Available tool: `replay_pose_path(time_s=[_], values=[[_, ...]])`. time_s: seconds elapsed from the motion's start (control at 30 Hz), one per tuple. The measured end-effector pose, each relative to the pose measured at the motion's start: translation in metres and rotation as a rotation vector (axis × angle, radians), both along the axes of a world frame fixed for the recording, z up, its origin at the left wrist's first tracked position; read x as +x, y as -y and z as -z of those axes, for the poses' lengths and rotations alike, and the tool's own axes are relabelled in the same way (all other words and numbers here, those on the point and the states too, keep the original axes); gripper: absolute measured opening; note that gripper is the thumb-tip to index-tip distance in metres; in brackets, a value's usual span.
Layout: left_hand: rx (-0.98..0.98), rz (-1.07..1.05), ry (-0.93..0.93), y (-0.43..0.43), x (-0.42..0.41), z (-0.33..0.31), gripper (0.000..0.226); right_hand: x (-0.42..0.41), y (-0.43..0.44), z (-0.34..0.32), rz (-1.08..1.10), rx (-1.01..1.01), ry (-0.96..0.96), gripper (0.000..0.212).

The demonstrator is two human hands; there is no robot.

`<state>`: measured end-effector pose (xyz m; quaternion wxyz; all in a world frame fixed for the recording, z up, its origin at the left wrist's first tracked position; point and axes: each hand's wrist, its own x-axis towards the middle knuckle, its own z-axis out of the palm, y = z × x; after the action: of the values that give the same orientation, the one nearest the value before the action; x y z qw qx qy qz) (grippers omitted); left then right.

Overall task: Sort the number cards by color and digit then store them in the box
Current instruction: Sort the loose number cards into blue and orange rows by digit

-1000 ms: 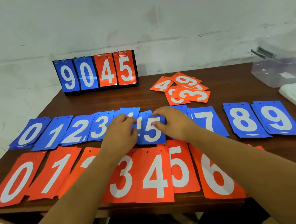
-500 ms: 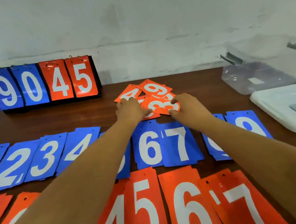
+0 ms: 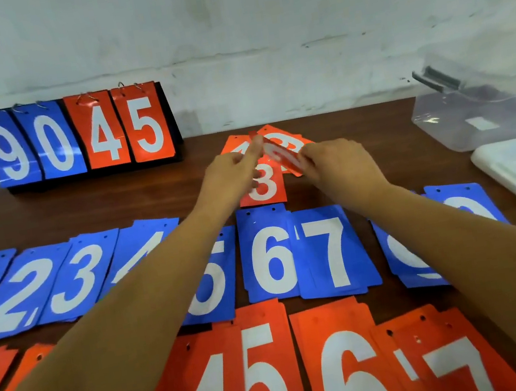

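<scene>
Hands meet over the orange 3 (image 3: 262, 191), which lies flat at the near edge of the unsorted pile (image 3: 295, 140). Your left hand (image 3: 230, 176) comes in from the 3's left and your right hand (image 3: 339, 165) from its right. Between them a raised card (image 3: 282, 157) hangs tilted just above the 3's far end. Left thumb and fingers pinch its far-left end. Right fingers look curled on its near-right end, though blur makes that grip less sure. Its long axis runs far-left to near-right, and its digit is too smeared to read.

Judging by the task, it belongs in the orange row (image 3: 338, 368), which lies well nearer you than the 3, past the blue row (image 3: 270, 257). Both hands are equally close, but the right holds the end pointing that way. The box (image 3: 481, 119) stands well to the 3's right.
</scene>
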<state>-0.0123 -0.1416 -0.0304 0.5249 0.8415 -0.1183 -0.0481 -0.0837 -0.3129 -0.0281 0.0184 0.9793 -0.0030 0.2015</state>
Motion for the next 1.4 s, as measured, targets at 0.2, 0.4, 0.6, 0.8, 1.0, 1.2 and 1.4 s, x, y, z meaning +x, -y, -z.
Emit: replay_pose_path(time_s=[0.2,0.4,0.6,0.8,1.0,1.2,1.4], values=[[-0.368,-0.083,-0.234,-0.028,-0.006,-0.01,0.026,0.001,-0.046,-0.001,-0.326,0.28,-0.008,0.031],[-0.259,-0.28,-0.17,-0.093,0.008,-0.01,0.011,0.031,-0.042,0.013,-0.039,0.407,-0.311,0.047],[-0.044,-0.286,-0.181,-0.123,-0.001,-0.007,0.017,0.056,-0.062,0.023,0.059,0.196,-0.328,0.069],[-0.03,-0.298,-0.226,-0.128,-0.01,-0.003,0.017,0.06,-0.078,0.02,-0.02,0.091,-0.298,0.038],[-0.068,-0.32,-0.281,-0.131,-0.02,-0.008,0.024,0.035,-0.078,0.009,-0.029,-0.052,-0.091,0.022],[-0.056,-0.291,-0.3,-0.128,-0.046,-0.021,0.024,0.015,-0.085,-0.008,0.077,0.342,0.003,0.024],[-0.111,-0.24,-0.318,-0.132,-0.07,-0.023,0.036,0.038,-0.083,-0.001,0.204,0.335,-0.294,0.035]])
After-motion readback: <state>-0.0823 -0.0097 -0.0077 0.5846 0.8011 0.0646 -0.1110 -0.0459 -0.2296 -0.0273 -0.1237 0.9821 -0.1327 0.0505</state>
